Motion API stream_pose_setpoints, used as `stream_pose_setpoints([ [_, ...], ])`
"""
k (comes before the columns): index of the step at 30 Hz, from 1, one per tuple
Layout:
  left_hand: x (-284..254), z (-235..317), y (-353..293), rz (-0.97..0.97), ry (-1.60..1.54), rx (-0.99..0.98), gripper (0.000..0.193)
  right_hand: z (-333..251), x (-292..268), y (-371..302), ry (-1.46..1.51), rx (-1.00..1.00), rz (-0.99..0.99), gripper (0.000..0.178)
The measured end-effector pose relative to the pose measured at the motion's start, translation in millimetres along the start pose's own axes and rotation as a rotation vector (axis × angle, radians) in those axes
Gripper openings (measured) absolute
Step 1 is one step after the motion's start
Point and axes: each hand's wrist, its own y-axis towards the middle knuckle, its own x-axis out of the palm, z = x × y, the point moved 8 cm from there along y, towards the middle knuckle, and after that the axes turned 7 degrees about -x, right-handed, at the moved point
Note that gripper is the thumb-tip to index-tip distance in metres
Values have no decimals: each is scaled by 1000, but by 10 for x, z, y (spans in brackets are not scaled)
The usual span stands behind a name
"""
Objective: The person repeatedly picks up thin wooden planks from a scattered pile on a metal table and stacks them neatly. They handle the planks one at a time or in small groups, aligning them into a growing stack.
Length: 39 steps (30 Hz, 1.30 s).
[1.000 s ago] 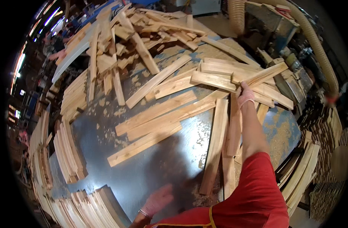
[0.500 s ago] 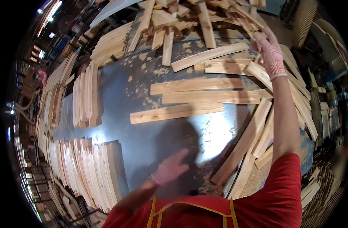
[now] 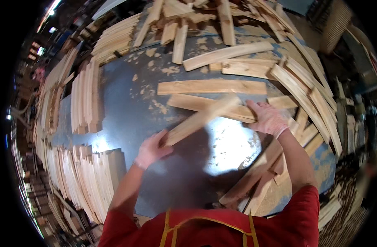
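My left hand point(image 3: 152, 149), in a pale glove, grips the lower left end of a short wooden board point(image 3: 198, 121). That board slants up to the right, blurred by motion, and crosses over a second wooden board point(image 3: 188, 102). At the right end of the second board my right hand point(image 3: 268, 118), in a pinkish knitted glove, closes its thumb and fingers around the end. A third board point(image 3: 213, 87) lies level just beyond them. All are on a dark, smooth tabletop point(image 3: 163, 181).
Neat rows of boards stand at the left, one nearer point(image 3: 96, 181) and one farther point(image 3: 86, 99). Loose boards point(image 3: 301, 103) lie crossed along the right, and a heap of offcuts point(image 3: 188, 20) covers the far side. Wood chips point(image 3: 157, 107) are scattered about.
My right hand has come down from the far right to the second board, which has turned at a slant. My left hand has moved up and left and taken the nearest board, now tilted.
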Motion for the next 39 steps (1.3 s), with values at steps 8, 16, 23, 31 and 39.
stream_pose_setpoints([
  [8, 792, -302, -1111, -183, -1316, -357, 46, -1545, 1537, -518, 834, -1, -82, 67],
  [16, 855, -635, -1461, 147, -212, -386, 45, -3755, 1919, -1151, 638, -249, -303, 58],
  [23, 828, -2612, -2952, 230, 628, -411, 61, -2069, 1295, -1842, 227, 453, 412, 79],
  [31, 110, -2657, -3577, 382, 771, -627, 72, -1643, 1909, -2075, 418, 854, 646, 80],
  [39, 718, -99, -1744, -86, -202, -165, 87, -2683, 1916, -1682, 832, 120, 614, 91],
])
